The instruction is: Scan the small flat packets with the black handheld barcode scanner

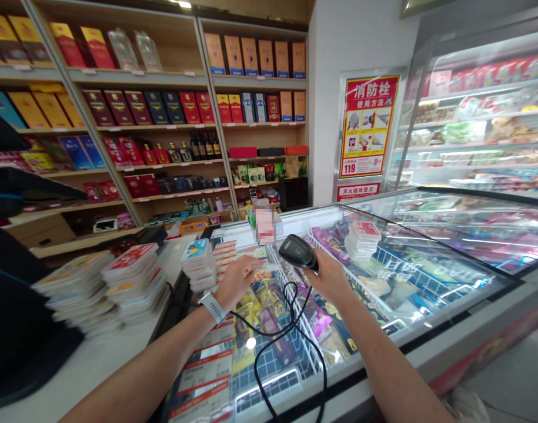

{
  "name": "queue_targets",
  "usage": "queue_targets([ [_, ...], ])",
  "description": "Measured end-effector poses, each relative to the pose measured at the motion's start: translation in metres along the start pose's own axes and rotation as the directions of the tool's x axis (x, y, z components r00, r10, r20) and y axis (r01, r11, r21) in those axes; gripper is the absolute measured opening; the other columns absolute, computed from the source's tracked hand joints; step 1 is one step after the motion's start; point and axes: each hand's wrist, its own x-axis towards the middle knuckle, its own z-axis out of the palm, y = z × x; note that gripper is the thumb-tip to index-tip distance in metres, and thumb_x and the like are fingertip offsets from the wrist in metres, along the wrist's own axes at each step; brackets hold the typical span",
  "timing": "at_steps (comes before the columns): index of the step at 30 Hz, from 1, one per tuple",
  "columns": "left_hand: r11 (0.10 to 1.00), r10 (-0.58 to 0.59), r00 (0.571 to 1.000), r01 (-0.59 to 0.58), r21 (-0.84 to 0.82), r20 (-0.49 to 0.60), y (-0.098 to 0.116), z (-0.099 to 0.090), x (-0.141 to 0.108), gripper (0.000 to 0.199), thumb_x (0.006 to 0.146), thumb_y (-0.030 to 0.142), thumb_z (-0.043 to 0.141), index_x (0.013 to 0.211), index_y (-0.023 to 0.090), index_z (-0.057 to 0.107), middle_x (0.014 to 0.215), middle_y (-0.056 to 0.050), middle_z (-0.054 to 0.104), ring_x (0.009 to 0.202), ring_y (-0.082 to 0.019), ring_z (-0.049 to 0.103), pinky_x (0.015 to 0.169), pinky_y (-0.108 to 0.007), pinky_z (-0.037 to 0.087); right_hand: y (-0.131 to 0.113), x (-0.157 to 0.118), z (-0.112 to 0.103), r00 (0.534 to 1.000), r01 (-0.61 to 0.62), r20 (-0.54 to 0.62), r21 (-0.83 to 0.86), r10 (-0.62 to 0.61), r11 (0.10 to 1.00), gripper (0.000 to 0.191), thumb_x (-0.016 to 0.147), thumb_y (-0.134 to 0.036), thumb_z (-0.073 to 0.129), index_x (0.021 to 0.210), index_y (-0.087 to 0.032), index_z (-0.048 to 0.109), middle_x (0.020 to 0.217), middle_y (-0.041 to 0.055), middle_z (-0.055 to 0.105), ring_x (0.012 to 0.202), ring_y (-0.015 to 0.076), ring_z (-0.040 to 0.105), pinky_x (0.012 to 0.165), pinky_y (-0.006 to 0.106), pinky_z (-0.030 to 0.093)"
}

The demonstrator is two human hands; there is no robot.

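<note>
My right hand (pixel 331 277) is wrapped round the grip of a black barcode scanner (pixel 296 251), its head tilted to the left. A black cable hangs from the scanner in loops over the glass-topped freezer. My left hand (pixel 237 284), with a watch on its wrist, is pinched closed at the edge of a thin clear plastic pack (pixel 267 268), seen only faintly. One stack of flat plastic packs (pixel 198 265) stands just left of that hand. Another stack of packs (pixel 361 241) sits on the glass beyond my right hand.
The chest freezer's frame (pixel 445 329) spans the front and right, with wire baskets of wrapped goods under the glass. More stacked packs (pixel 132 282) stand on the white counter (pixel 114 364) at left, beside a dark monitor (pixel 22 305). Shelves of boxes line the back.
</note>
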Motion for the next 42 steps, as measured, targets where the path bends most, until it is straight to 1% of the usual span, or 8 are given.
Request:
queue_targets([
  [4, 0.990, 0.139, 0.986, -0.140, 0.003, 0.092, 0.005, 0.000, -0.004, 0.033, 0.078, 0.001, 0.047, 0.096, 0.021, 0.065, 0.110, -0.005, 0.067, 0.104, -0.018, 0.062, 0.096, -0.034, 0.048, 0.000, 0.000, 0.000, 1.000, -0.002, 0.004, -0.006, 0.002, 1.000, 0.020, 0.080, -0.023, 0.054, 0.100, -0.019, 0.054, 0.092, 0.0075, 0.066, 0.087, 0.0234, 0.062, 0.076, 0.032, 0.045],
  [18, 0.991, 0.060, 0.984, -0.079, 0.106, 0.170, -0.011, 0.006, -0.005, 0.030, 0.076, 0.002, 0.044, 0.089, 0.020, 0.064, 0.103, -0.005, 0.066, 0.095, -0.018, 0.065, 0.088, -0.032, 0.050, -0.001, 0.000, -0.001, 1.000, -0.002, 0.007, -0.002, 0.002, 1.000, 0.021, 0.079, -0.021, 0.054, 0.100, -0.019, 0.054, 0.093, 0.0077, 0.066, 0.087, 0.0232, 0.062, 0.075, 0.031, 0.045],
  [22, 0.982, -0.030, 0.986, -0.001, 0.190, 0.161, 0.000, 0.007, -0.006, 0.026, 0.083, 0.021, 0.053, 0.107, 0.020, 0.064, 0.111, -0.008, 0.067, 0.103, -0.023, 0.063, 0.095, -0.037, 0.048, -0.002, 0.000, -0.002, 1.000, 0.001, 0.008, -0.002, -0.001, 1.000, 0.020, 0.079, -0.021, 0.054, 0.100, -0.019, 0.054, 0.094, 0.0074, 0.066, 0.087, 0.0230, 0.062, 0.075, 0.031, 0.045],
  [26, 0.979, -0.044, 0.987, 0.012, 0.202, 0.156, 0.013, 0.014, -0.007, 0.051, 0.078, 0.042, 0.067, 0.123, 0.021, 0.058, 0.123, -0.011, 0.063, 0.113, -0.028, 0.059, 0.100, -0.042, 0.044, -0.002, 0.000, -0.001, 1.000, -0.005, 0.017, -0.009, 0.005, 1.000, 0.019, 0.080, -0.022, 0.054, 0.099, -0.019, 0.054, 0.093, 0.0072, 0.066, 0.086, 0.0232, 0.062, 0.074, 0.031, 0.044],
  [30, 0.985, -0.047, 0.981, 0.014, 0.170, 0.191, 0.011, 0.014, -0.005, 0.056, 0.074, 0.031, 0.070, 0.127, 0.023, 0.056, 0.125, -0.009, 0.063, 0.113, -0.027, 0.060, 0.100, -0.040, 0.045, -0.001, -0.001, 0.000, 1.000, -0.002, 0.016, 0.000, 0.002, 1.000, 0.021, 0.080, -0.022, 0.054, 0.101, -0.019, 0.054, 0.094, 0.0076, 0.066, 0.087, 0.0234, 0.062, 0.075, 0.031, 0.044],
  [35, 0.984, 0.029, 0.942, -0.085, 0.155, 0.333, -0.017, 0.004, -0.001, 0.052, 0.073, 0.011, 0.059, 0.123, 0.023, 0.061, 0.131, -0.008, 0.060, 0.118, -0.025, 0.058, 0.104, -0.040, 0.044, 0.000, 0.000, 0.000, 1.000, 0.001, 0.014, -0.002, -0.001, 1.000, 0.021, 0.080, -0.022, 0.055, 0.101, -0.019, 0.054, 0.094, 0.0074, 0.066, 0.087, 0.0230, 0.062, 0.075, 0.030, 0.044],
  [39, 0.959, -0.013, 0.976, -0.049, 0.279, 0.216, -0.026, 0.001, -0.001, 0.041, 0.077, 0.006, 0.052, 0.112, 0.020, 0.067, 0.136, -0.011, 0.054, 0.123, -0.026, 0.053, 0.106, -0.041, 0.042, -0.002, 0.000, -0.001, 1.000, 0.005, 0.019, -0.013, -0.005, 1.000, 0.020, 0.080, -0.023, 0.054, 0.100, -0.019, 0.054, 0.093, 0.0079, 0.066, 0.087, 0.0237, 0.062, 0.075, 0.031, 0.044],
  [42, 0.929, -0.076, 0.993, 0.037, 0.369, 0.094, -0.010, 0.003, -0.002, 0.032, 0.089, 0.024, 0.048, 0.116, 0.018, 0.064, 0.117, -0.014, 0.060, 0.111, -0.026, 0.058, 0.099, -0.041, 0.045, -0.002, 0.000, -0.001, 1.000, 0.005, 0.026, -0.011, -0.004, 1.000, 0.019, 0.080, -0.022, 0.054, 0.099, -0.019, 0.054, 0.092, 0.0076, 0.065, 0.087, 0.0238, 0.062, 0.075, 0.031, 0.044],
])
